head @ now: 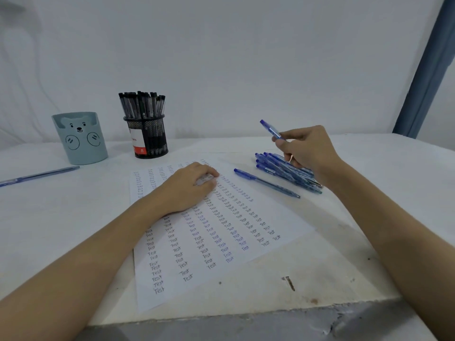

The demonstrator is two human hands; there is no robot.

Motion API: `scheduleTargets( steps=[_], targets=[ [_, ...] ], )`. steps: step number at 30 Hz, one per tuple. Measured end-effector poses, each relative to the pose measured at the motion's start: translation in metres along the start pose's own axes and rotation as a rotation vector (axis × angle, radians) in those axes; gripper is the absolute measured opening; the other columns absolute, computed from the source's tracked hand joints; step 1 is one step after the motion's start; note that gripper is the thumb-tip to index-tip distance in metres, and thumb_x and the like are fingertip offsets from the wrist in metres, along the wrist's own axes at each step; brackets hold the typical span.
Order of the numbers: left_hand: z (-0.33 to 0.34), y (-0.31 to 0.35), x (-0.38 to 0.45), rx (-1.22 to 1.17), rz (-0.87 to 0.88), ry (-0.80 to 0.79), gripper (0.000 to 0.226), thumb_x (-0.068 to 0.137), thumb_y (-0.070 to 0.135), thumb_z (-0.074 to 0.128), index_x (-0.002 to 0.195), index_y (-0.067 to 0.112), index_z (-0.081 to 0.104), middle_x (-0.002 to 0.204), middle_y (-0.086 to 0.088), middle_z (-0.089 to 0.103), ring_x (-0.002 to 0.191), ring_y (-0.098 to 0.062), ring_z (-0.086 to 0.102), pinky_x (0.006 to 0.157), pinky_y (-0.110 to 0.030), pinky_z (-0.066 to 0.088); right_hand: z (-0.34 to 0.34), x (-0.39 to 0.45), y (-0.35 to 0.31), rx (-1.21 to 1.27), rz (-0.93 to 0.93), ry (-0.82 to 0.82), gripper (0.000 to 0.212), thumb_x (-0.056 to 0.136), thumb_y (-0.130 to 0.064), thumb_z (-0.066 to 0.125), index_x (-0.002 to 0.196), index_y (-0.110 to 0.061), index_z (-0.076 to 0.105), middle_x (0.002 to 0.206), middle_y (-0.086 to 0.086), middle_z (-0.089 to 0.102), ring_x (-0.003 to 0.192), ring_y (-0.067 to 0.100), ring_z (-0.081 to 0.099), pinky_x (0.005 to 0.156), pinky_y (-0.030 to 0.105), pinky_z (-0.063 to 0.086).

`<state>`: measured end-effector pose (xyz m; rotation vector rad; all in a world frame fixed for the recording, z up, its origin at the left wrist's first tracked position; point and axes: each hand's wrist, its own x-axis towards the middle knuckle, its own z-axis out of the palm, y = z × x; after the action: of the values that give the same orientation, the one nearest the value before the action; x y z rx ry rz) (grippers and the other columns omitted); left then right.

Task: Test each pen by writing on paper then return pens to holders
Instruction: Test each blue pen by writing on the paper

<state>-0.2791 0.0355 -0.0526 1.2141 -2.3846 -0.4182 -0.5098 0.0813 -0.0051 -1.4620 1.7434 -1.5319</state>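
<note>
Head view: white table (320, 274) against white wall (221, 57).

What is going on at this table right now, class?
A person is testing pens. The right hand holds a blue pen up above a pile of blue pens, while the left hand rests on a sheet of paper covered in rows of "Test". One blue pen lies loose beside the pile. A mesh holder is full of black pens; no pens show in the bear cup.
</note>
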Motion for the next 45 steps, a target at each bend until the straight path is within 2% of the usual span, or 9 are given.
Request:
scheduleTargets(
  steps=[3,6,9,11,19,23,33,38,45],
  targets=[
    [0.000,0.000,0.000,-0.001,-0.005,-0.002,0.031,0.098,0.032,0.042,0.127,0.026,0.051,0.133,0.006,0.047,0.119,-0.007,0.041,0.090,-0.017,0.026,0.000,0.001,0.003,-0.257,-0.030,-0.025,0.014,0.088,-0.011,0.060,0.097,-0.015,0.070,0.059,0.003,0.054,0.051,0.016,0.045,0.049,0.022,0.038],
    [0.000,0.000,0.000,-0.007,-0.005,0.000,0.031,0.098,0.032,0.042,0.127,0.026,0.051,0.133,0.006,0.046,0.119,-0.006,0.040,0.091,-0.017,0.026,0.002,0.001,0.006,-0.381,-0.030,-0.097,0.022,0.086,-0.005,0.044,0.075,-0.004,0.063,0.066,0.011,0.048,0.059,0.022,0.035,0.054,0.027,0.028],
    [0.001,0.000,0.000,-0.010,-0.003,0.002,0.031,0.098,0.032,0.043,0.127,0.026,0.051,0.134,0.005,0.046,0.118,-0.005,0.039,0.091,-0.017,0.026,0.001,0.002,0.008,-0.478,-0.038,-0.085,0.032,0.086,0.000,0.044,0.112,0.002,0.062,0.098,0.017,0.060,0.076,0.025,0.051,0.066,0.026,0.039],
    [0.001,0.000,0.000,-0.008,0.002,0.004,0.031,0.098,0.031,0.043,0.127,0.025,0.051,0.133,0.005,0.047,0.117,-0.005,0.040,0.090,-0.016,0.026,-0.001,0.001,0.009,-0.541,-0.055,-0.056,0.035,0.083,0.002,0.049,0.117,-0.001,0.058,0.112,0.016,0.060,0.094,0.027,0.057,0.076,0.027,0.044],
    [0.001,-0.001,0.001,-0.006,0.008,0.008,0.031,0.098,0.032,0.043,0.127,0.024,0.052,0.132,0.006,0.047,0.115,-0.003,0.040,0.090,-0.017,0.027,-0.005,0.007,0.017,-0.636,-0.034,0.015,0.012,0.078,-0.002,0.063,0.086,0.002,0.071,0.087,0.017,0.069,0.081,0.031,0.062,0.064,0.030,0.049],
    [0.002,-0.002,0.001,-0.007,0.007,0.014,0.031,0.098,0.032,0.043,0.127,0.024,0.052,0.132,0.006,0.047,0.118,-0.005,0.041,0.091,-0.017,0.027,-0.003,0.008,0.020,-0.662,-0.017,-0.013,0.018,0.079,-0.016,0.069,0.088,0.000,0.069,0.086,0.015,0.067,0.083,0.031,0.064,0.063,0.029,0.047],
    [-0.001,0.002,-0.002,-0.030,0.017,0.060,0.028,0.097,0.032,0.046,0.122,0.024,0.055,0.131,0.009,0.050,0.116,-0.003,0.042,0.092,-0.017,0.028,0.003,-0.001,0.006,-0.538,-0.133,0.077,0.016,0.085,-0.015,0.057,0.085,-0.004,0.069,0.082,0.012,0.069,0.074,0.028,0.061,0.061,0.025,0.041],
    [-0.029,-0.011,-0.017,-0.006,-0.058,0.100,0.026,0.096,0.036,0.047,0.118,0.029,0.057,0.131,0.012,0.049,0.117,-0.004,0.043,0.092,-0.021,0.030,0.036,-0.016,-0.040,-0.510,-0.296,-0.142,0.017,0.084,-0.015,0.057,0.081,-0.005,0.070,0.074,0.012,0.069,0.061,0.020,0.055,0.063,0.026,0.045],
    [-0.092,-0.087,-0.098,0.113,-0.304,0.213,0.022,0.094,0.033,0.050,0.114,0.029,0.059,0.131,0.009,0.051,0.122,-0.009,0.044,0.093,-0.024,0.033,0.154,-0.028,-0.118,-0.480,-0.542,-0.441,0.017,0.083,-0.016,0.057,0.091,-0.006,0.069,0.091,0.008,0.068,0.081,0.023,0.061,0.075,0.031,0.052]
  ],
)
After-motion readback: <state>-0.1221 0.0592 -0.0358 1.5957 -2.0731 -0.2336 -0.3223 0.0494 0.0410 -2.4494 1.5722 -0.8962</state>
